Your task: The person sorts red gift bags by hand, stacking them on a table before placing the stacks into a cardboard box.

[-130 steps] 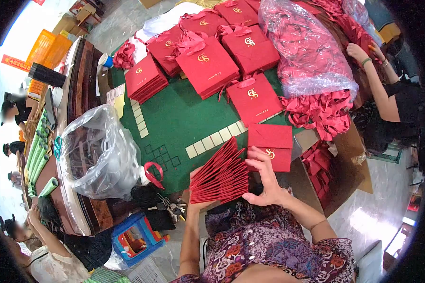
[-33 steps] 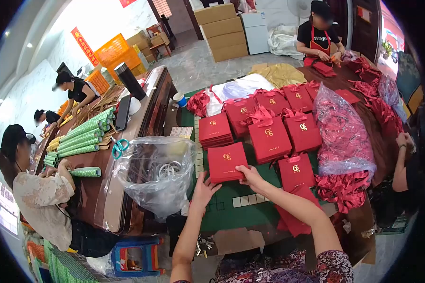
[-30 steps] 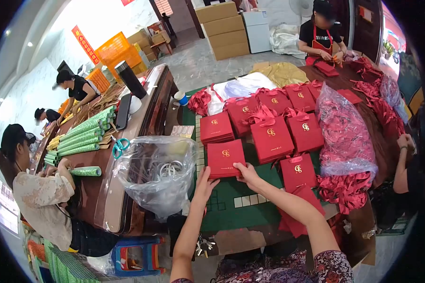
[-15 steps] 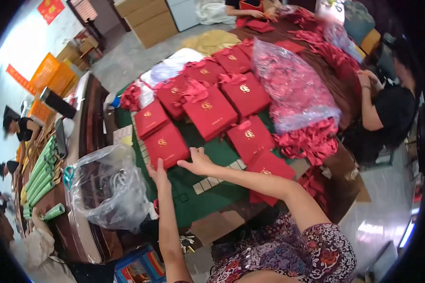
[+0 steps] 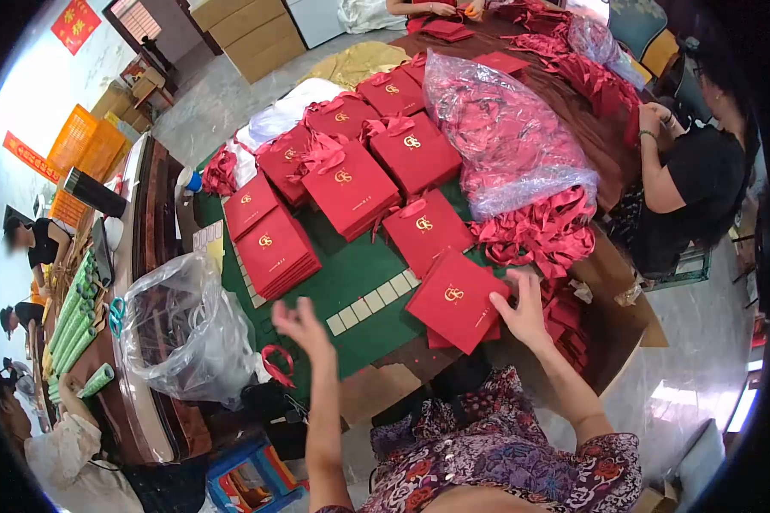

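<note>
My left hand (image 5: pixel 306 332) is raised above the green table mat (image 5: pixel 316 359), fingers apart and holding nothing. Just below it lies a red ribbon loop (image 5: pixel 278 366). At the front right, my right hand (image 5: pixel 526 312) grips the right corner of a red gift bag (image 5: pixel 458 299) with a gold emblem, thumb on its face. The fingertips are partly hidden. Part of another red bag shows beneath. A neat stack of red bags (image 5: pixel 278 256) lies at the left, and a separate red bag (image 5: pixel 426 239) lies flat behind the gripped one.
More red bags with ribbons (image 5: pixel 351 188) cover the mat's middle. A clear plastic sack of red ribbons (image 5: pixel 513 145) lies at the right. An opened plastic bag (image 5: pixel 184 333) and teal scissors (image 5: pixel 117 316) are at the left. A seated person (image 5: pixel 701 171) works at the right.
My right hand has moved from the left stack to the bag at the front right, which now sits turned. My left hand has left the stack and moved nearer my body.
</note>
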A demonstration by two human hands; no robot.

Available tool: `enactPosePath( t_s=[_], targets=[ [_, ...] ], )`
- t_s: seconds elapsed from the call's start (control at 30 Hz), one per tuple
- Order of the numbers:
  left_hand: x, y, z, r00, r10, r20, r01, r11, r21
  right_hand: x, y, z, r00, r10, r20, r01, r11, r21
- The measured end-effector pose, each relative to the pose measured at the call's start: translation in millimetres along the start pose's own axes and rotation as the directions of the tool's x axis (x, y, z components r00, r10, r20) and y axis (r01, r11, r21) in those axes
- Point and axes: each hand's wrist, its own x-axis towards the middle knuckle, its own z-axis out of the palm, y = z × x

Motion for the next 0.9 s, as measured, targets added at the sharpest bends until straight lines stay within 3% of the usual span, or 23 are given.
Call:
enactPosePath(
  t_s=[0.03, 0.1, 0.13, 0.17, 0.2, 0.3, 0.37, 0.4, 0.47, 0.5, 0.53, 0.57, 0.6, 0.67, 0.7, 0.77, 0.8, 0.83, 0.87, 0.9],
  targets=[
    [-27.2, 18.8, 9.4, 0.984, 0.020, 0.178, -0.042, 0.992, 0.118, -6.8, 2.3, -0.6, 0.998, 0.031, 0.052, -0.030, 0.999, -0.026],
    [-63.9, 20.7, 25.6, 0.837, -0.032, 0.546, -0.043, 0.991, 0.124, -17.0, 3.7, 5.1, 0.985, 0.131, 0.115, -0.131, 0.991, -0.012],
    [-82.3, 20.9, 36.5, 0.756, 0.016, 0.655, -0.117, 0.987, 0.111, -18.6, 2.5, 7.9, 0.985, 0.130, 0.115, -0.130, 0.991, -0.009],
    [-94.8, 23.2, 46.3, 0.673, -0.084, 0.735, -0.132, 0.964, 0.231, -19.4, 1.3, 9.9, 0.983, 0.146, 0.112, -0.146, 0.989, -0.003],
    [-101.1, 29.3, 51.8, 0.562, -0.066, 0.824, -0.193, 0.959, 0.208, -19.2, 0.0, 11.5, 0.981, 0.161, 0.108, -0.162, 0.987, 0.002],
    [-117.4, 35.8, 53.4, 0.558, -0.054, 0.828, -0.273, 0.930, 0.245, -19.9, -3.2, 12.0, 0.981, 0.168, 0.094, -0.172, 0.985, 0.028],
    [-118.9, 47.0, 44.8, 0.521, -0.220, 0.825, -0.128, 0.935, 0.330, -18.8, -6.7, 7.9, 0.982, 0.165, 0.089, -0.170, 0.984, 0.045],
    [-118.4, 38.4, 36.3, 0.518, -0.219, 0.827, -0.128, 0.936, 0.328, -18.8, -12.0, 3.5, 0.984, 0.138, 0.115, -0.142, 0.990, 0.026],
    [-118.5, 14.8, 13.9, 0.393, -0.144, 0.908, -0.042, 0.984, 0.174, -20.7, -10.6, 2.1, 0.984, 0.110, 0.143, -0.112, 0.994, 0.007],
    [-122.6, 17.6, 5.1, 0.395, -0.144, 0.908, -0.042, 0.984, 0.174, -22.5, -4.4, 3.5, 0.968, 0.188, 0.169, -0.212, 0.967, 0.139],
    [-127.1, 27.1, -4.5, 0.397, -0.233, 0.888, 0.223, 0.963, 0.153, -23.3, 0.2, 3.8, 0.943, 0.261, 0.205, -0.311, 0.913, 0.266],
    [-130.5, 35.0, -11.9, 0.374, -0.322, 0.870, 0.474, 0.873, 0.119, -24.0, 3.1, 1.0, 0.972, 0.159, 0.173, -0.183, 0.974, 0.135],
    [-131.9, 39.5, -17.1, 0.373, -0.326, 0.869, 0.476, 0.871, 0.123, -23.0, -1.9, -1.6, 0.971, 0.162, 0.176, -0.187, 0.973, 0.135],
    [-130.9, 44.5, -25.7, 0.352, -0.413, 0.840, 0.637, 0.763, 0.109, -20.6, -15.4, -6.2, 0.947, 0.193, 0.256, -0.197, 0.980, -0.011],
    [-129.7, 43.7, -28.7, 0.346, -0.415, 0.841, 0.637, 0.762, 0.114, -22.4, -15.7, 0.6, 0.976, 0.123, 0.180, -0.114, 0.992, -0.060],
    [-125.7, 42.4, -33.2, 0.295, -0.409, 0.863, 0.814, 0.580, -0.003, -27.0, -22.0, 6.2, 0.974, 0.143, 0.175, -0.130, 0.988, -0.080],
    [-123.1, 43.1, -35.0, 0.291, -0.411, 0.864, 0.814, 0.580, 0.002, -27.3, -27.2, 7.5, 0.972, 0.154, 0.175, -0.139, 0.986, -0.095],
    [-119.9, 44.2, -37.0, 0.301, -0.399, 0.866, 0.861, 0.504, -0.067, -30.2, -23.0, 12.8, 0.995, 0.034, 0.090, -0.020, 0.988, -0.152],
    [-116.7, 45.1, -39.8, 0.313, -0.390, 0.866, 0.897, 0.422, -0.134, -30.5, -25.3, 14.1, 0.995, 0.037, 0.090, -0.024, 0.989, -0.149],
    [-113.1, 44.6, -42.1, 0.315, -0.392, 0.864, 0.896, 0.424, -0.134, -28.5, -29.1, 15.9, 0.990, 0.111, 0.089, -0.099, 0.987, -0.125]
  ],
)
